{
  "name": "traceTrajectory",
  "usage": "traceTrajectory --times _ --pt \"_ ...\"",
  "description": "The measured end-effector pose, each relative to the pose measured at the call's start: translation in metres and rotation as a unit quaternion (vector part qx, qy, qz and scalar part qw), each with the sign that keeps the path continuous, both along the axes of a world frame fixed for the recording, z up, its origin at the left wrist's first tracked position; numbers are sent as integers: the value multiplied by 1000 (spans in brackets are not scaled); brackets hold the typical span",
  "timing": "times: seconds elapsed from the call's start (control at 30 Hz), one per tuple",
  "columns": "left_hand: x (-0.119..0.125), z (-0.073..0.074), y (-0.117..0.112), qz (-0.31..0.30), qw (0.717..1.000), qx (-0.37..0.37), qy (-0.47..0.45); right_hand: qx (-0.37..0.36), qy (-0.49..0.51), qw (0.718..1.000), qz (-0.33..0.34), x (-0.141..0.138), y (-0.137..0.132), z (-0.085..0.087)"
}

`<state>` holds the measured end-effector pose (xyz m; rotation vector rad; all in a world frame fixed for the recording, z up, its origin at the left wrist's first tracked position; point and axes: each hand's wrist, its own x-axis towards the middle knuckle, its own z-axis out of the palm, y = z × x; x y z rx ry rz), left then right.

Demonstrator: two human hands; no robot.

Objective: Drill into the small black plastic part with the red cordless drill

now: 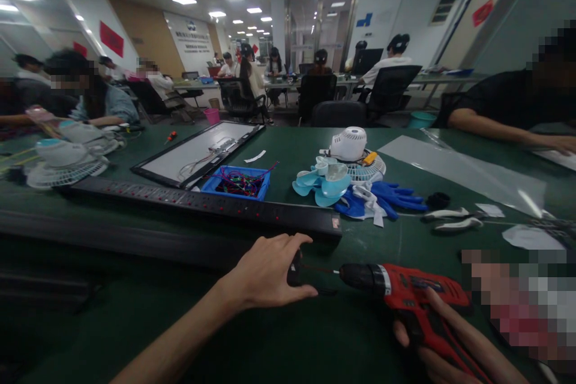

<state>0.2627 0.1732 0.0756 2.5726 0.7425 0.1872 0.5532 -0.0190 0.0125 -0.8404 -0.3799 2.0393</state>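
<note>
My right hand (443, 324) is wrapped around the handle of a red cordless drill (423, 285) with a black chuck. The drill points left, and its thin bit reaches toward the end of a long black bar (180, 241). Over that end lies my left hand (274, 270), thumb on the near side and fingers on the far side, gripping it. The bit's tip is too dark to tell whether it touches the bar. Just beyond lies a black power strip (202, 204) with a row of red spots.
A blue tray (236, 183) of coloured wires sits past the strip, beside a framed panel (198, 153). Light-blue fan blades (321, 183), a white fan (350, 147), blue gloves (391, 198) and pliers (454, 220) lie to the right. People sit around nearby tables.
</note>
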Motion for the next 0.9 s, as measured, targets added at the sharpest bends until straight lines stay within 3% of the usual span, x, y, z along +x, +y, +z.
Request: traceTrajectory --times 0.23,0.4,0.9 --pt "0 -1 0 -4 1000 9 17 -18 -46 999 21 9 1 -9" --pt "1 -1 1 -11 1000 10 13 -20 -48 997 49 11 5 -2" --pt "-9 2 8 -23 999 30 21 -3 -5 1000 -13 7 1 1"
